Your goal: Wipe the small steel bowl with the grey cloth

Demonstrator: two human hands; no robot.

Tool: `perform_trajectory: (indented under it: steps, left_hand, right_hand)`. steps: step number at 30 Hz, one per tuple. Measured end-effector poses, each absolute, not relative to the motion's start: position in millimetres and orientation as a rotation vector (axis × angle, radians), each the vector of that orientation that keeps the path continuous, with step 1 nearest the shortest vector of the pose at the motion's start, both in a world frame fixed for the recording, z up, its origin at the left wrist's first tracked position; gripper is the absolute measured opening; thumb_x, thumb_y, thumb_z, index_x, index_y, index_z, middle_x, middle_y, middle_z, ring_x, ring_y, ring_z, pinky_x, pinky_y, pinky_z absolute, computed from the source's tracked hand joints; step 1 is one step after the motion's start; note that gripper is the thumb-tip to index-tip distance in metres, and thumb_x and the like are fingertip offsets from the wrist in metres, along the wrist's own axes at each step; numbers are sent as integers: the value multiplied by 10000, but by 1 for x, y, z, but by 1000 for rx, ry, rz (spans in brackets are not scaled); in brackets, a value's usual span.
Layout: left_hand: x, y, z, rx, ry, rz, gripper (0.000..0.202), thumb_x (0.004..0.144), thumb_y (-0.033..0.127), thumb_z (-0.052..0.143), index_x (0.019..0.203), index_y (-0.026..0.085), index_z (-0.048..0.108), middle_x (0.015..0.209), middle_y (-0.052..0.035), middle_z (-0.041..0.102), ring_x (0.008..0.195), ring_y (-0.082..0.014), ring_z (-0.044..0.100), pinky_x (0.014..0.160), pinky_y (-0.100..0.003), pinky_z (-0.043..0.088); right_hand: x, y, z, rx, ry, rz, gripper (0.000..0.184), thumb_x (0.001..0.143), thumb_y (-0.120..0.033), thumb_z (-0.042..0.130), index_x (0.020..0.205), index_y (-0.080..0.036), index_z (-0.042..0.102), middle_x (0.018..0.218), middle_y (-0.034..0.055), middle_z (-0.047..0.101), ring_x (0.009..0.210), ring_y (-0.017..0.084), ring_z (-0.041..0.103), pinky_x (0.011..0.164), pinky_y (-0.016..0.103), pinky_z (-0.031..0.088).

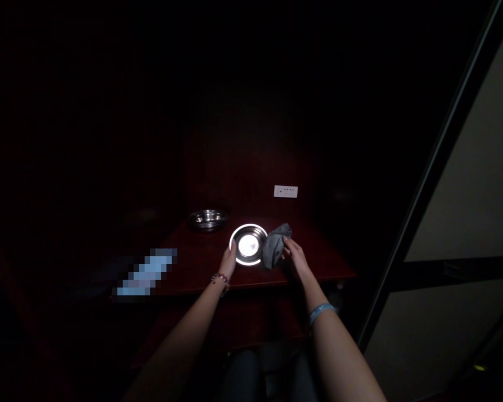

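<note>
A shiny round steel plate lies on a dark red wooden table in a very dim room. My left hand grips the plate's left rim, fingers curled on its edge. My right hand is closed on a crumpled grey cloth, which rests against the plate's right rim. A beaded bracelet sits on my left wrist and a blue band on my right.
A second steel bowl stands behind and left of the plate. A white socket panel is on the dark back wall. A pixelated light patch lies at the table's left. A pale panel with a dark frame runs along the right.
</note>
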State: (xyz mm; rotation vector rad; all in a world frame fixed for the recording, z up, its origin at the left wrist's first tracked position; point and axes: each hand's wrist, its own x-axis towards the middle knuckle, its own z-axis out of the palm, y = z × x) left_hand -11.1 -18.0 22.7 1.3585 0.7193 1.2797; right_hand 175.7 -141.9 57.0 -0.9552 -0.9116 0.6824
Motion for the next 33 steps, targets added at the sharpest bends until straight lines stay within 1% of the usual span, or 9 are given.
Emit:
perform_trajectory:
  steps: [3,10,14,16,19,24,27,30,33]
  left_hand:
    - [-11,-18,23,1355,720,1302,593,860,557,436,1232,111,559,1298,-136,561,1236,-228,491,1081,-337,323]
    - [-11,-19,22,1370,730,1288,583,867,545,429,1223,103,565,1289,-142,567,1234,-234,493,1085,-352,318]
    - [-11,-21,23,1382,718,1282,538,884,509,421,1233,124,560,1303,-126,559,1229,-221,498,1081,-341,322]
    - [-11,-23,25,1372,726,1294,504,893,477,422,1238,137,558,1315,-112,551,1238,-212,489,1085,-332,316]
    - [-11,-26,28,1375,713,1282,478,900,448,423,1239,138,557,1308,-107,558,1231,-211,496,1081,-328,324]
    - [-12,-27,29,1366,707,1289,476,894,453,436,1235,148,564,1306,-94,562,1238,-208,490,1084,-310,318]
    - [-12,-27,28,1367,703,1300,490,880,469,458,1226,141,575,1303,-101,562,1245,-214,484,1091,-319,309]
    - [-12,-27,28,1382,677,1289,493,876,475,469,1217,138,583,1297,-103,566,1246,-220,483,1098,-335,301]
    - [-12,-28,29,1382,665,1236,488,879,478,464,1206,138,590,1285,-102,575,1229,-221,501,1090,-337,316]
  right_hand:
    - [181,-141,52,-919,-854,709,386,689,-526,658,855,-178,654,692,0,608,557,106,510,456,203,328]
    - [184,-140,48,-1004,-804,682,409,673,-534,663,875,-177,667,705,9,643,596,133,564,486,215,380]
    - [176,-139,49,-983,-872,765,450,661,-497,684,983,-182,675,861,42,692,733,180,623,624,260,467]
    - [172,-138,50,-975,-912,801,484,643,-473,704,1033,-190,669,929,49,699,799,196,633,695,281,480]
    - [167,-136,52,-1018,-957,788,513,611,-464,729,1031,-175,678,936,55,703,821,198,631,728,286,475]
    - [168,-136,54,-1069,-915,622,528,614,-497,719,1007,-146,691,932,73,698,833,194,616,717,276,465]
    - [174,-138,54,-1099,-842,512,536,618,-523,701,979,-127,697,852,68,694,779,186,600,658,257,451]
    - [177,-140,54,-1120,-820,504,536,631,-534,682,974,-122,700,763,45,680,711,168,576,607,240,429]
    - [175,-141,54,-1136,-850,560,531,636,-533,674,978,-128,702,755,34,677,694,157,564,611,237,423]
